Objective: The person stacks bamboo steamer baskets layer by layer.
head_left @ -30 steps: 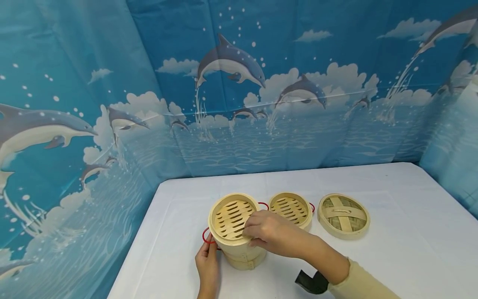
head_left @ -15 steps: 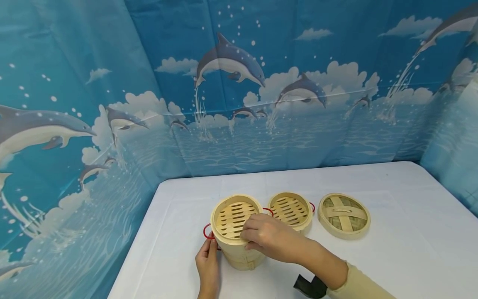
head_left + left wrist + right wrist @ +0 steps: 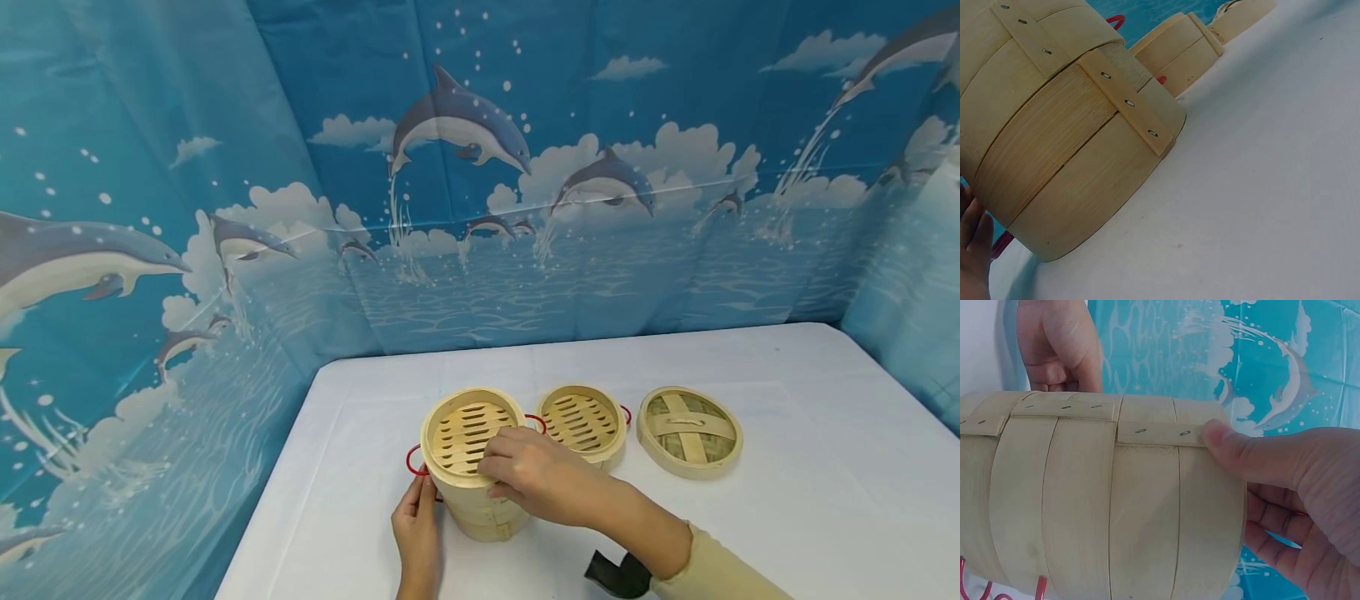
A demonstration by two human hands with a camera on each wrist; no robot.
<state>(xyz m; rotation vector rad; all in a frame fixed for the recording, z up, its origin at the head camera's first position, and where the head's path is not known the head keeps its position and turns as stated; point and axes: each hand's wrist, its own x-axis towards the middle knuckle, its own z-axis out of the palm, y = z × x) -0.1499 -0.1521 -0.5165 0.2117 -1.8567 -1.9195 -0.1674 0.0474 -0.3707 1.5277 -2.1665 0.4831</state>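
Note:
A stack of round bamboo steamer baskets (image 3: 483,508) stands on the white table, its slotted top basket (image 3: 465,437) uncovered with a red loop at each side. My right hand (image 3: 547,479) grips the near right rim of that top basket. In the right wrist view its thumb (image 3: 1222,440) presses the outer wall by a stapled strip, and the fingers reach over the rim. My left hand (image 3: 416,525) touches the stack's left side below a red loop (image 3: 416,460). Its fingers (image 3: 974,219) lie along the lower basket's wall (image 3: 1079,181), partly cut off in the left wrist view.
Behind and right of the stack sits another slotted basket (image 3: 581,421) with a red loop (image 3: 626,414). Farther right lies a woven bamboo lid (image 3: 690,433) with a strap handle. A black object (image 3: 617,575) shows by the right sleeve (image 3: 712,567). A dolphin-printed curtain (image 3: 480,292) hangs behind the table.
The top basket has turned slightly clockwise as seen from above, its left loop moving away and its right loop nearer. My right hand has shifted a little left with it; my left hand stays put.

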